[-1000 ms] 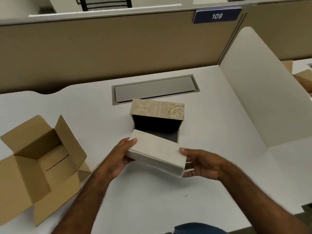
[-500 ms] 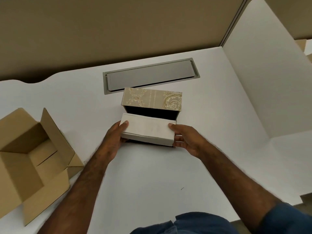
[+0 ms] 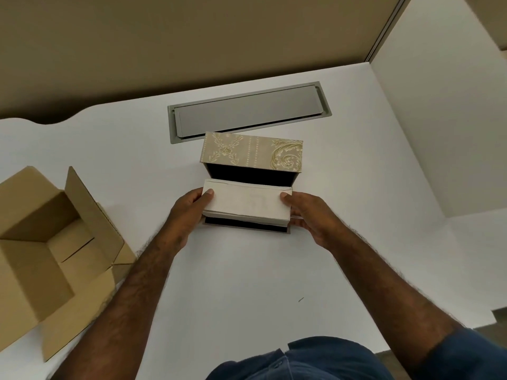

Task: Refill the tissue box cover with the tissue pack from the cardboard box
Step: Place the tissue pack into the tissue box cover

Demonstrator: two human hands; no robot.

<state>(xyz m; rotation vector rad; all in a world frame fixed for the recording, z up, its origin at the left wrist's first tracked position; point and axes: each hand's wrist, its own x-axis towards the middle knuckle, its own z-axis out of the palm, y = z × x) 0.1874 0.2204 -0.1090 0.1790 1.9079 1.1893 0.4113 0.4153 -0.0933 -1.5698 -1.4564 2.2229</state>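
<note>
A white tissue pack (image 3: pixel 247 202) is held level between both hands, over the open dark inside of the tissue box cover (image 3: pixel 252 153), a beige box with gold floral pattern lying on the white desk. My left hand (image 3: pixel 189 212) grips the pack's left end, thumb on top. At the pack's right end, my right hand (image 3: pixel 307 215) grips it the same way. The cover's dark lower edge shows just below the pack. The brown cardboard box (image 3: pixel 41 242) stands open at the left.
A grey cable hatch (image 3: pixel 247 112) is set into the white desk (image 3: pixel 247 283) behind the cover. Beige partition walls stand at the back, and a white divider panel (image 3: pixel 439 119) rises on the right.
Both hands carried the tissue pack forward from in front of the cover to over its open inside. The camera tilted down and closer.
</note>
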